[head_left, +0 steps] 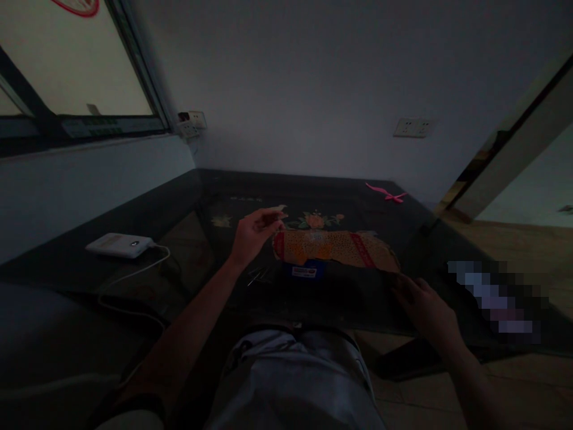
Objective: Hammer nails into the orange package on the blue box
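A tan, dotted strip with dark red bands [331,248] lies across the middle of the dark table; its material is hard to make out. My left hand [253,236] is above its left end, thumb and fingers pinched together. Something small and pale shows at those fingertips, too dim to name. At the strip's right end, my right hand [423,304] has its fingers closed on the lower corner, in deep shadow. Under the strip's front edge sits a blue item with a white and red label [304,273], partly covered.
A white power bank or similar device [120,245] with a white cable lies at left. A pink ribbon-like thing [387,193] is at the back right of the glossy table [268,185]. A blurred-out item [490,295] lies at right. Wall sockets [412,128] are behind.
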A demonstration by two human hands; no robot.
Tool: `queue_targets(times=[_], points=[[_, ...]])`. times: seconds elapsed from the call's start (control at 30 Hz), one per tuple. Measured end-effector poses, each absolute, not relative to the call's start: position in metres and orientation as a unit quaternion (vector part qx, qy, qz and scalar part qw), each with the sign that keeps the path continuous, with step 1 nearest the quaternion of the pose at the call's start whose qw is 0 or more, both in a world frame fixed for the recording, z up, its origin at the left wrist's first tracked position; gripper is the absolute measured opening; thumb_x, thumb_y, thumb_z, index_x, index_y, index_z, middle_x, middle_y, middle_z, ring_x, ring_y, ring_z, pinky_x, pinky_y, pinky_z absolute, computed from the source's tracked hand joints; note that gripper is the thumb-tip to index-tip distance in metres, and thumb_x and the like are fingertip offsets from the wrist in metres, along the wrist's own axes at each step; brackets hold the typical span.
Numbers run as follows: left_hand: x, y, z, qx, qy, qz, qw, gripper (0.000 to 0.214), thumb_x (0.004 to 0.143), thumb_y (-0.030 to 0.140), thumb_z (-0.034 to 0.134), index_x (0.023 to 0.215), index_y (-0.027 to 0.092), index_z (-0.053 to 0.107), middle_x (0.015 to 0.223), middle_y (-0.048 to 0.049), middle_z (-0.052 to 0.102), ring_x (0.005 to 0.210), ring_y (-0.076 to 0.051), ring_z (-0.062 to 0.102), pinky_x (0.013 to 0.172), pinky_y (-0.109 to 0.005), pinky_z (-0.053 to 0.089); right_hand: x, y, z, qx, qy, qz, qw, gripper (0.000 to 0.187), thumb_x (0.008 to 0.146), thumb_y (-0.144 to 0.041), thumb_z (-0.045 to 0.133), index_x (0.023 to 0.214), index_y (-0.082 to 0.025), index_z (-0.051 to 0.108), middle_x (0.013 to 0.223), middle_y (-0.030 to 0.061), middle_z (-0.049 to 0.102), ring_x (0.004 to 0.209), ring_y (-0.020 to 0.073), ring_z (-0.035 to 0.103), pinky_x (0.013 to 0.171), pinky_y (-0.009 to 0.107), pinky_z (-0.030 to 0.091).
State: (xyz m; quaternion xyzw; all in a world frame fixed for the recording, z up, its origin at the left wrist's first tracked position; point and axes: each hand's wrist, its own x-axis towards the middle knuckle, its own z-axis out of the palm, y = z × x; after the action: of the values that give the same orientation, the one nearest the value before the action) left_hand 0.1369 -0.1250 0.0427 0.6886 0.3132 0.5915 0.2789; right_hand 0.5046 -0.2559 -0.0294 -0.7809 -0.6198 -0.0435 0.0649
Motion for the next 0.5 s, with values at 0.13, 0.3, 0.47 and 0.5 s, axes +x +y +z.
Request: queue_targets(times=[0.13, 0.3, 0.47, 0.5], points=[[0.158, -0.100, 0.038, 0.726, 0.291, 0.559, 0.276, 0.015, 0.081, 0.025, 0.064, 0.092, 0.015, 0.065, 0.080, -0.0040, 0.071, 0.073, -0.015, 0.069, 0.075, -0.028, 0.057, 0.506, -0.253, -0.029, -0.778, -0.625, -0.040, 0.049, 0.042, 0.099, -0.039, 0.034, 0.133, -0.022, 0.052, 0.112, 0.0130, 0.062, 0.093, 0.0271, 0.068, 0.062, 0.033, 0.053], [0.163, -0.094, 0.020, 0.718, 0.297, 0.556, 0.295, 0.013, 0.081, 0.024, 0.064, 0.091, 0.016, 0.063, 0.088, -0.0049, 0.071, 0.071, -0.014, 0.070, 0.070, -0.025, 0.057, 0.509, -0.243, -0.024, -0.769, -0.639, -0.028, 0.009, 0.034, 0.099, -0.032, 0.046, 0.129, -0.017, 0.052, 0.110, 0.0100, 0.066, 0.085, 0.0210, 0.068, 0.071, 0.036, 0.055], [0.161, -0.093, 0.015, 0.715, 0.279, 0.565, 0.302, 0.009, 0.080, 0.022, 0.064, 0.087, 0.016, 0.062, 0.085, -0.0042, 0.070, 0.073, -0.014, 0.070, 0.072, -0.026, 0.057, 0.511, -0.236, -0.019, -0.778, -0.627, -0.033, -0.025, 0.026, 0.096, -0.029, 0.054, 0.118, -0.015, 0.058, 0.103, 0.0062, 0.067, 0.079, 0.0176, 0.067, 0.070, 0.037, 0.056], [0.161, -0.093, 0.015, 0.715, 0.278, 0.564, 0.304, 0.009, 0.080, 0.022, 0.064, 0.086, 0.016, 0.062, 0.086, -0.0046, 0.070, 0.073, -0.014, 0.070, 0.071, -0.027, 0.057, 0.513, -0.235, -0.019, -0.777, -0.629, -0.033, -0.024, 0.028, 0.097, -0.029, 0.054, 0.120, -0.015, 0.057, 0.105, 0.0067, 0.067, 0.080, 0.0180, 0.068, 0.070, 0.037, 0.057]])
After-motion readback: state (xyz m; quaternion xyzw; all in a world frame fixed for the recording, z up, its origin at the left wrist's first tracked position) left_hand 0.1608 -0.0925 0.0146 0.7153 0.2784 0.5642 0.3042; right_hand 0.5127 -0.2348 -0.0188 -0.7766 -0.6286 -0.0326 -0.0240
